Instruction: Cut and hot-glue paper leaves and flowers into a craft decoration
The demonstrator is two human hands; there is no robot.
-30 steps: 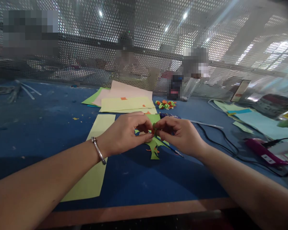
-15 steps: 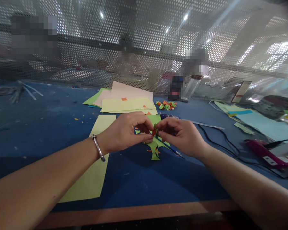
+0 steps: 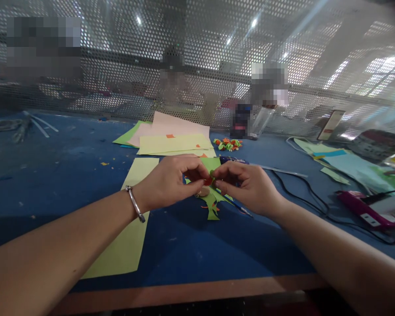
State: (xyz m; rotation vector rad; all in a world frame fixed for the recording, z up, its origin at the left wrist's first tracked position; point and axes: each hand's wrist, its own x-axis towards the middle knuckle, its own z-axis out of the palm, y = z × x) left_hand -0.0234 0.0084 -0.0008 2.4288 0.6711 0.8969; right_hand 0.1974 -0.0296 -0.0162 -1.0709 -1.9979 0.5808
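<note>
My left hand (image 3: 181, 177) and my right hand (image 3: 246, 184) meet over the middle of the table, thumbs and fingertips pinched. Between them is a small red and green paper piece (image 3: 209, 179); the left fingers grip its red part, the right fingers its green edge. Beneath them lie cut green paper scraps (image 3: 212, 210) with bits of orange, and a thin blue stick (image 3: 240, 208) slants under my right hand. Just behind that hand a dark blue object (image 3: 232, 159) is partly hidden. A long pale yellow paper strip (image 3: 125, 245) lies below my left wrist.
Stacked coloured sheets (image 3: 177, 145) lie behind the hands, beside a pile of orange and green curled paper pieces (image 3: 228, 144). At right are a purple power strip (image 3: 368, 210), black cable (image 3: 319, 199) and pale blue paper (image 3: 355, 166). A perforated metal screen (image 3: 204, 52) stands behind.
My fingertips have shifted slightly, and the red part of the paper piece now lies flatter between them. At the far right edge, another person's hand has appeared over green paper.
</note>
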